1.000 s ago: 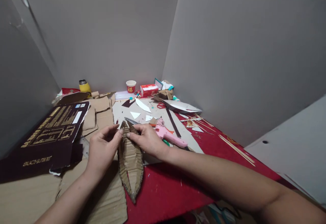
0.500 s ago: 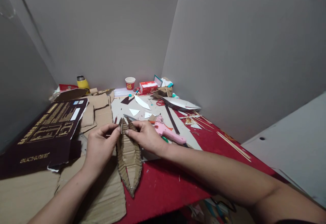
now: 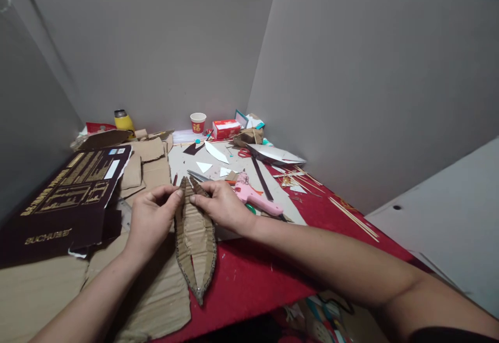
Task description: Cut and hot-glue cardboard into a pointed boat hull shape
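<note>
Between my hands is a boat-shaped cardboard piece (image 3: 198, 244) with raised corrugated side walls and a pointed near end. My left hand (image 3: 154, 218) pinches its left wall close to the far end. On the opposite side, my right hand (image 3: 224, 205) grips the right wall, thumb inside and fingers outside. The two walls stand slightly apart at the far tip. Just beyond my right hand lies a pink glue gun (image 3: 257, 197) on the grey board. A pair of open-looking metal blades (image 3: 196, 175) shows behind the far tip, partly hidden.
Flattened cardboard (image 3: 156, 291) and a dark printed box panel (image 3: 70, 202) cover the left side. White paper scraps (image 3: 216, 152), red-handled scissors (image 3: 244, 153) and a silver boat-like shape (image 3: 276, 154) lie farther back. Thin wooden sticks (image 3: 354, 218) rest at right; a paper cup (image 3: 198, 123) stands behind.
The whole view has shifted slightly. Both hands keep their hold on the cardboard piece, and the white sliver seen at my left fingertips before no longer shows.
</note>
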Demonstrator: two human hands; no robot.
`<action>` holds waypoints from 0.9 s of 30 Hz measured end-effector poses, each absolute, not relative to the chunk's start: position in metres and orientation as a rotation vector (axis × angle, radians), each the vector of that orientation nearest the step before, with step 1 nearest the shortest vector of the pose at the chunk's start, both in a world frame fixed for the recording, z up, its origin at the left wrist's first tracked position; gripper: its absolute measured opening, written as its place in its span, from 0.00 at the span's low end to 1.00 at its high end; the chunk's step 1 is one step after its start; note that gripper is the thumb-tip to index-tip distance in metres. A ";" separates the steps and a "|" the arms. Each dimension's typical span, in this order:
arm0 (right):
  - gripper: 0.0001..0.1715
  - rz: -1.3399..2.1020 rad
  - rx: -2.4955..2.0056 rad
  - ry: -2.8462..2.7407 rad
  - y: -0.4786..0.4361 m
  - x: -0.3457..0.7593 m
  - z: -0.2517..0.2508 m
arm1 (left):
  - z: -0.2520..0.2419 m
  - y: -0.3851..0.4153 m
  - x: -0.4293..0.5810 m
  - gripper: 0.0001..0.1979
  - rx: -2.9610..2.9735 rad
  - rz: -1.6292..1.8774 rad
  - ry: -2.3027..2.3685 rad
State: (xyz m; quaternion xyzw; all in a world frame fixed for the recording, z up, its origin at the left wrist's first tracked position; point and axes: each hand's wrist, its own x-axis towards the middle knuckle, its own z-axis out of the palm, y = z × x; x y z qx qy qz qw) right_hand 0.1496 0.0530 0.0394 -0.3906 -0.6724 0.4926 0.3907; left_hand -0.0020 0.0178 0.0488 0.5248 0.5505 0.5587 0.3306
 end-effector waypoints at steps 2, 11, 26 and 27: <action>0.09 1.259 -0.994 -1.706 0.052 0.150 0.041 | 0.050 0.016 -0.001 0.09 1.387 1.475 1.438; 0.08 1.307 -1.016 -1.697 0.053 0.151 0.044 | 0.047 0.016 0.003 0.07 1.448 1.468 1.513; 0.10 1.219 -0.977 -1.728 0.053 0.148 0.037 | 0.048 0.014 0.004 0.10 1.478 1.453 1.504; 0.10 1.219 -0.975 -1.734 0.053 0.149 0.037 | 0.048 0.014 0.003 0.11 1.465 1.454 1.497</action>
